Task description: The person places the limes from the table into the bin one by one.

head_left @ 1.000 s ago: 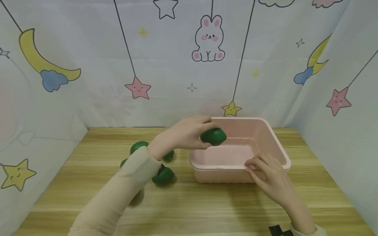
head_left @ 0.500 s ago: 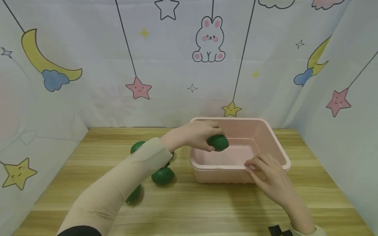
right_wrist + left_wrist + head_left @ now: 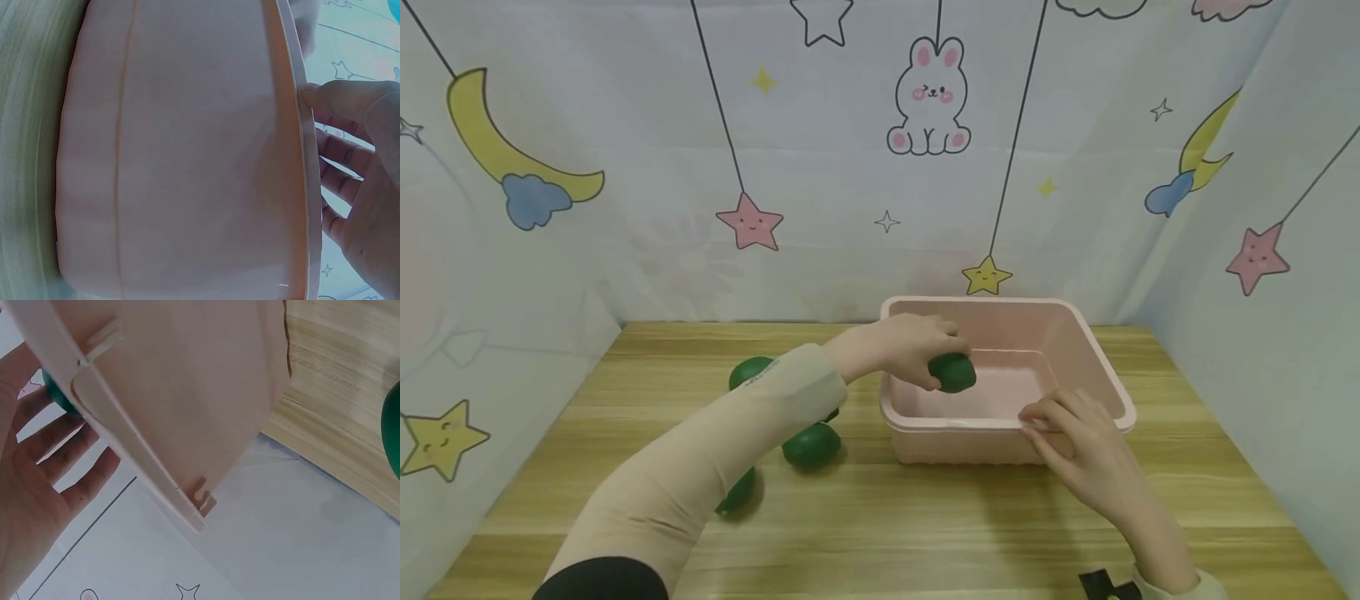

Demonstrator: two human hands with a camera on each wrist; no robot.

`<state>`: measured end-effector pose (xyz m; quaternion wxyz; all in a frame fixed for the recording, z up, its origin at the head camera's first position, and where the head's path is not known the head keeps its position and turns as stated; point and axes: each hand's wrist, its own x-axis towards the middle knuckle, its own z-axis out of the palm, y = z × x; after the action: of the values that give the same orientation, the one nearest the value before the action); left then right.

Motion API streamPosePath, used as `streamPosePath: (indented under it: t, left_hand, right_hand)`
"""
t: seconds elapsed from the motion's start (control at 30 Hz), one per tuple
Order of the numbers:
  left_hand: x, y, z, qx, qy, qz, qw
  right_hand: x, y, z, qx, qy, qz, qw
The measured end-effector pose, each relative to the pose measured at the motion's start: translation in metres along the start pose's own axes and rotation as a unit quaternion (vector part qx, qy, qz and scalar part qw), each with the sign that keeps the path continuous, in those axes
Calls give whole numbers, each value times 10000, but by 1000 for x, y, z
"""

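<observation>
My left hand point(image 3: 906, 346) grips a dark green oval fruit point(image 3: 954, 373) with slightly pointed ends, holding it inside the rim line of a pink plastic basin point(image 3: 970, 446). In the left wrist view the basin's side hides most of that fruit point(image 3: 60, 399), and the fingers show behind the rim. My right hand point(image 3: 1090, 454) pinches the basin's front rim between thumb and fingers. The right wrist view shows the thumb on the near side of the rim point(image 3: 304, 137). More green fruits lie left of the basin, one at the front point(image 3: 812, 447).
Another green fruit point(image 3: 737, 493) lies nearer the front, and one point(image 3: 748, 372) sits farther back, partly hidden by the left sleeve point(image 3: 722, 442). A wood-grain table point(image 3: 880, 533) bears everything. White printed cloth point(image 3: 820, 150) encloses the back and sides.
My left hand has moved a little right and down with the green fruit, lower over the basin. The right hand has stayed on the rim.
</observation>
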<state>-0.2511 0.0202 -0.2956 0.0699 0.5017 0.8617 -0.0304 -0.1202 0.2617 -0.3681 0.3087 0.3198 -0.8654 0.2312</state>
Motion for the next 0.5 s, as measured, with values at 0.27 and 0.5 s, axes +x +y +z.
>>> streamPosePath:
  t: [0.27, 0.5]
  left_hand:
    - [0, 0, 3, 16, 23, -18, 10000]
    - [-2, 4, 0, -80, 82, 41, 9999]
  right_hand:
    - [0, 0, 0, 25, 12, -28, 10000]
    - [0, 0, 0, 0, -19, -5, 10000]
